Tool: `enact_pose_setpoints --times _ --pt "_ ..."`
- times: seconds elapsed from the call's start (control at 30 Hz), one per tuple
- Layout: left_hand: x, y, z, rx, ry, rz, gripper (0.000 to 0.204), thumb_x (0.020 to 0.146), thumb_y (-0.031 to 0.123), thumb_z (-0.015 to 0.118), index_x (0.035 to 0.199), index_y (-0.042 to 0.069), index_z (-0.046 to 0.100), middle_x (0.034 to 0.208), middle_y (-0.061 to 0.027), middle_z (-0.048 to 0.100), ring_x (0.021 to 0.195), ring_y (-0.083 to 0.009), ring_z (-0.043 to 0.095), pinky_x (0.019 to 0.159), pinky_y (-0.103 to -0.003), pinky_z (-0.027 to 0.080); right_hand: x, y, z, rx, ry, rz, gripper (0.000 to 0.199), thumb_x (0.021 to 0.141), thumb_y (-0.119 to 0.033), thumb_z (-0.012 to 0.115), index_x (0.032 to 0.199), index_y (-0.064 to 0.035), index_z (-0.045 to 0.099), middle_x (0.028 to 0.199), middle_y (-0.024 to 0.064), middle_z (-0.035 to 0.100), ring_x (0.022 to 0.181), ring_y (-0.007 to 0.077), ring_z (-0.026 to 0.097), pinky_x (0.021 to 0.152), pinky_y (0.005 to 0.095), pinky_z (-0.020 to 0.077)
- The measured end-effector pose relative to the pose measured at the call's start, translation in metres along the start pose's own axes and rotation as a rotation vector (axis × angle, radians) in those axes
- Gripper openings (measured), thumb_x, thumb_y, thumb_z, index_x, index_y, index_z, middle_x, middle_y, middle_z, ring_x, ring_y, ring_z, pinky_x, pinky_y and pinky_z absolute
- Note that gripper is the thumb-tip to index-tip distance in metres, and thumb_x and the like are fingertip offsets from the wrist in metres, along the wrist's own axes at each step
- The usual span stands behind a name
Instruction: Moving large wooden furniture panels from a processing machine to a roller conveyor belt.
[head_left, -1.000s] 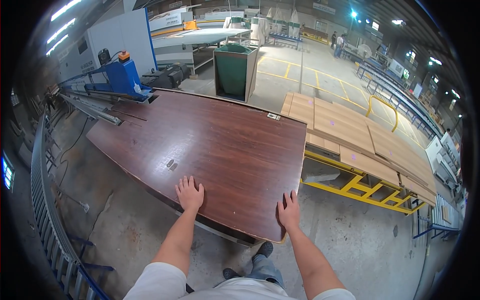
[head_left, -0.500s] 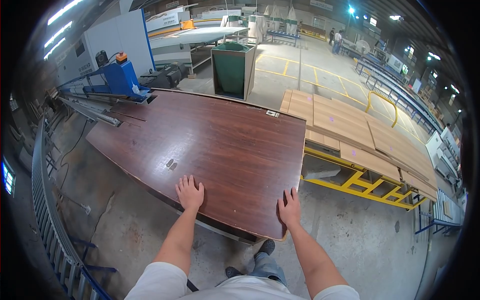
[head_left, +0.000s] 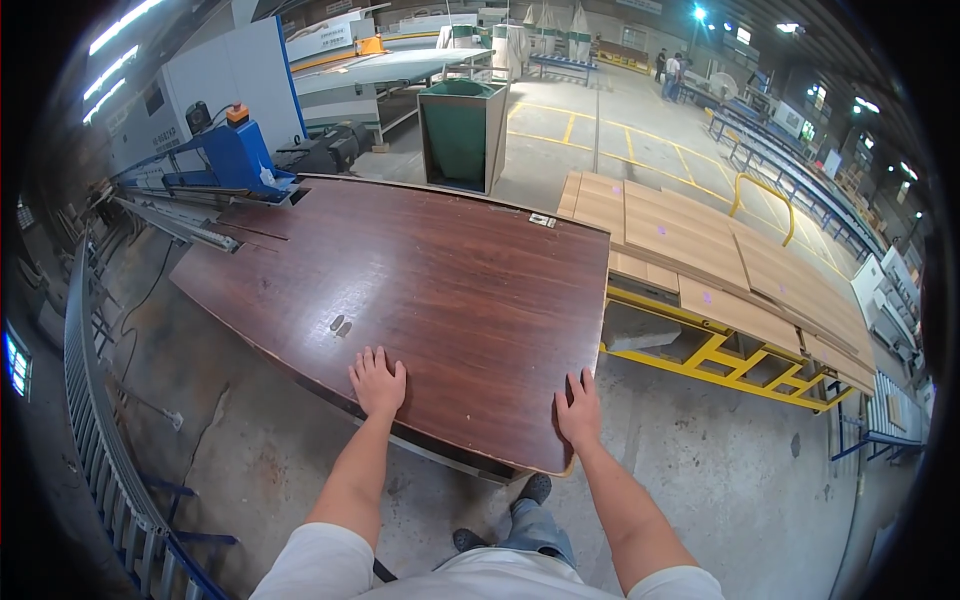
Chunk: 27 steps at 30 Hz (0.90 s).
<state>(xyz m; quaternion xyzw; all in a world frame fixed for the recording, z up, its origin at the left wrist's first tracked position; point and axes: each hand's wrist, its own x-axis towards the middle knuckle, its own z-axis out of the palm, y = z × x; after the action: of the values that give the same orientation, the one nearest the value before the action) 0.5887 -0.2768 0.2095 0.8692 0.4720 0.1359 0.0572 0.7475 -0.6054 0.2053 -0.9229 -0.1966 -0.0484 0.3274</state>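
A large table with a dark reddish-brown wood-grain top (head_left: 460, 290) stretches out in front of me. My left hand (head_left: 379, 384) lies on it by the near edge, fingers stretched out and nothing held. At the right end, close to the near corner, my right hand (head_left: 578, 408) rests at the table's edge with its fingers extended, holding nothing. Two small dark oval marks (head_left: 341, 326) show on the top, just beyond my left hand. A small metal plate (head_left: 542, 220) is set near the far right corner.
A blue machine head (head_left: 240, 160) with a red-topped button adjoins the table's far left end. Beyond stands a green-lined bin (head_left: 458, 140). To the right, light wood panels (head_left: 680, 240) lie on a yellow frame (head_left: 740, 366). A roller conveyor (head_left: 105, 430) curves along my left.
Both hands stay on the tabletop in nearly the same places. The whole view has shifted very slightly.
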Motion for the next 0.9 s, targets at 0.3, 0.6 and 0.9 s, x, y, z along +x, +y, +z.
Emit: enact_pose_setpoints --times 0.3,0.6,0.9 --pt "-0.001 -0.003 0.004 0.001 0.010 0.005 0.058 0.091 0.043 0.047 0.139 0.012 0.046 0.149 -0.0111 0.038 0.140 -0.0275 0.029 0.116 -0.046 0.016 -0.002 0.000 0.001 0.014 -0.007 0.005 0.049 0.086 -0.031 0.060 0.131 -0.0107 0.056 0.150 0.0146 0.033 0.120 0.0385 0.049 0.100 0.0437 0.0422" --pt "-0.003 0.007 0.013 0.078 -0.017 0.025 0.062 0.093 0.045 0.043 0.143 0.008 0.039 0.150 -0.0155 0.033 0.141 -0.0310 0.027 0.116 -0.049 0.015 0.003 0.012 0.003 0.028 0.023 -0.066 0.052 0.085 -0.032 0.061 0.132 -0.0110 0.054 0.149 0.0163 0.033 0.111 0.0414 0.051 0.097 0.0457 0.0427" --pt "-0.064 0.140 0.031 0.129 -0.094 0.142 0.069 0.094 0.050 0.039 0.147 0.006 0.031 0.153 -0.0186 0.027 0.143 -0.0328 0.021 0.116 -0.051 0.012 0.010 0.044 -0.010 0.020 -0.238 -0.269 0.083 0.084 -0.040 0.062 0.148 -0.0033 0.025 0.153 0.0231 0.022 0.132 0.0433 0.033 0.108 0.0473 0.0303"
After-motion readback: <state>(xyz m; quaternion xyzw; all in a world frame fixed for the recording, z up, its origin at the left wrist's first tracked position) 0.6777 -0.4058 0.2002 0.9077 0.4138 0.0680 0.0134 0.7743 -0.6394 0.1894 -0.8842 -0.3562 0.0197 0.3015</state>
